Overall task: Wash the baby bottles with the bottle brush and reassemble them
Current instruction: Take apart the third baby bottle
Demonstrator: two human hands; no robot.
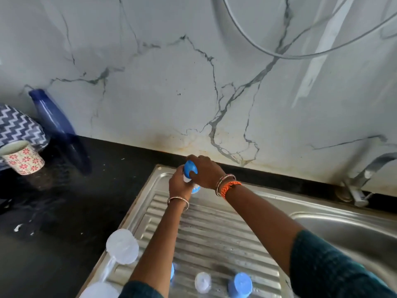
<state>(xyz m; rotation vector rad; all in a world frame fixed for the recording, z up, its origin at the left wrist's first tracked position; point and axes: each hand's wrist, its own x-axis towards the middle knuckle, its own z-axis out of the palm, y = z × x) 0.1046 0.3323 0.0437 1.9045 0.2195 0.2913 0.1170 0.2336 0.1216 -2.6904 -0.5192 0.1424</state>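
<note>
At the far end of the steel drainboard (214, 233) both hands meet on a baby bottle (195, 188). My left hand (179, 186) grips the bottle's pale body from below. My right hand (206, 172) curls over its blue cap (190, 167). Most of the bottle is hidden by the fingers. Near the front edge lie a clear cap (203, 282), a blue collar (240, 284) and a blue piece (172, 272) half hidden behind my left forearm. A translucent white brush-like item (122, 246) lies at the drainboard's left edge.
A black counter (64, 211) runs left of the drainboard, carrying a flowered cup (22, 158), a dark blue bottle (53, 117) and a zigzag-patterned cloth (17, 125). The sink basin (354, 233) and tap (365, 177) are at the right. A marble wall (193, 82) rises behind.
</note>
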